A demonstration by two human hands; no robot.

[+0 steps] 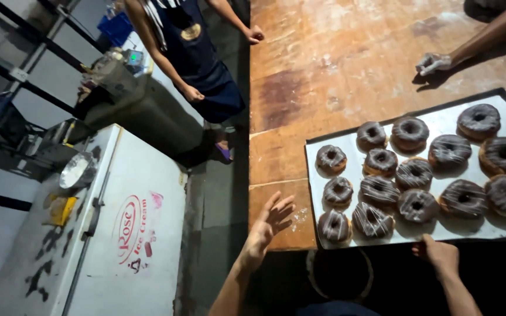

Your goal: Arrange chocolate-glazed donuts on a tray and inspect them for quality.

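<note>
On the wooden table, right hand grips the near edge of the tray of soft, smudge-prone glazed doughnuts, likely heavy and best lifted level by opposite edges, while left hand hovers open-fingered.

Dim room: worn wooden table, white chest freezer alongside.

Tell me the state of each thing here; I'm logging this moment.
Left hand: open, fingers spread, over the table edge.
Right hand: gripping the tray's near edge.
Tray: flat on the wooden table, full.
Doughnuts: chocolate-glazed, white-drizzled, whole.
Chest freezer: lid closed.
</note>
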